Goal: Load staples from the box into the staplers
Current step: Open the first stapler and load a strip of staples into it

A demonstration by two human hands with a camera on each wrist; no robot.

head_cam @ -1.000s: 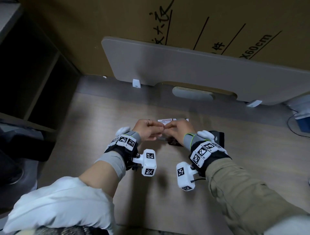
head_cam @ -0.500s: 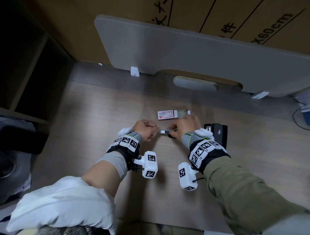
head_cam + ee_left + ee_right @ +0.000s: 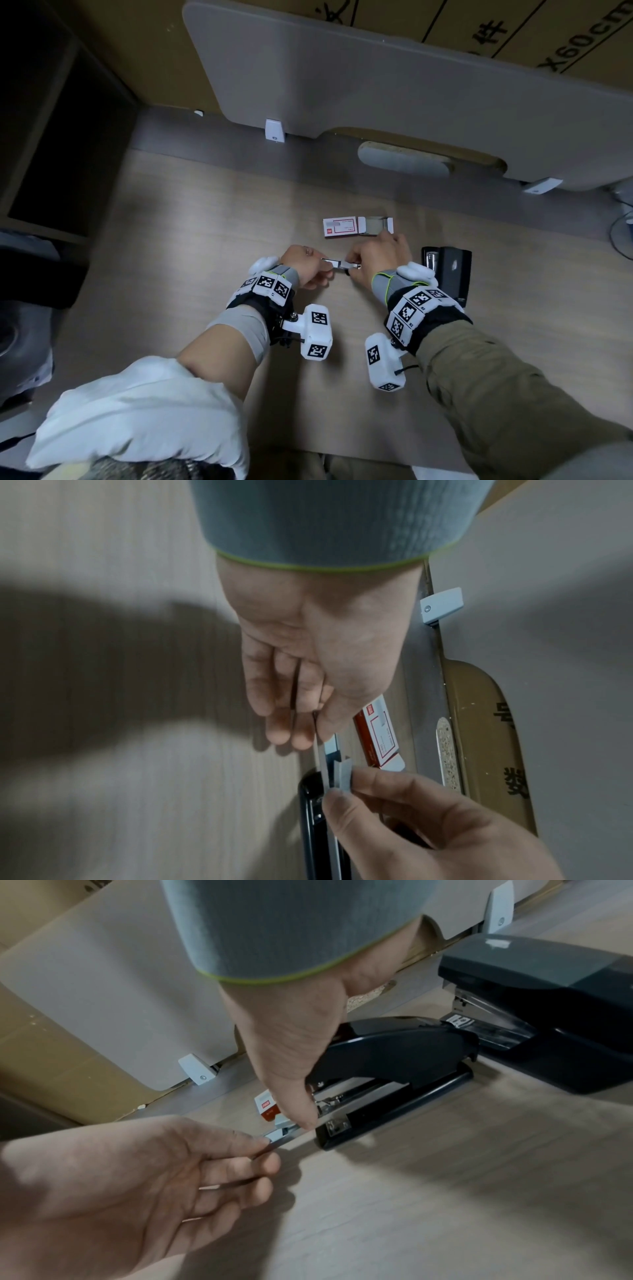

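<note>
A black stapler lies on the desk with its metal staple tray pulled out to the left. My left hand pinches the free end of that tray. My right hand pinches a short grey strip of staples and holds it against the tray, just in front of the stapler's mouth. In the head view my right hand hides most of this stapler. The red and white staple box lies just beyond my hands with its drawer slid out to the right.
A second, bigger black stapler stands right of my right hand, close to the wrist. A grey divider panel on white feet runs along the desk's far edge, with cardboard behind it. Dark shelving lies to the left.
My hands have drawn back from the box towards me and come apart. The tray now shows between them, and the box lies uncovered beyond.
</note>
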